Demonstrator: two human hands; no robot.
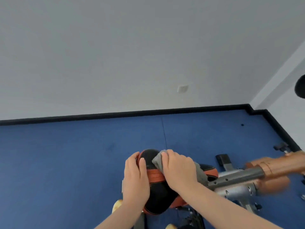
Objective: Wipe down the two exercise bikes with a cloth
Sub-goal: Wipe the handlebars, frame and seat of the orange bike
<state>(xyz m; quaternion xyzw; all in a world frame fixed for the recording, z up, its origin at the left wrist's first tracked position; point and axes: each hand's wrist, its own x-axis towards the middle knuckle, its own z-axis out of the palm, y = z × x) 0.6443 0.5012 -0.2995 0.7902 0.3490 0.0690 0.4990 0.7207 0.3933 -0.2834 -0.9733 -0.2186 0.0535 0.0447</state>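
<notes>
A black padded bike saddle with orange trim point(156, 199) is being viewed from above, low in the middle of the frame, over the blue matted floor point(66, 154). The saddle's left edge is being gripped by the left hand point(134, 177), fingers curled over the rim, thumb on top. A crumpled grey cloth point(159, 160) is being pressed onto the saddle's top by the right hand point(179, 169), fingers bent over the cloth and holding it. Right of the saddle, a grey metal seat post and frame with orange panels point(239, 177) is being shown, blurred. Beyond the saddle, a black skirting strip point(115, 115) and a pale wall with a white socket plate point(182, 88) are being seen.
</notes>
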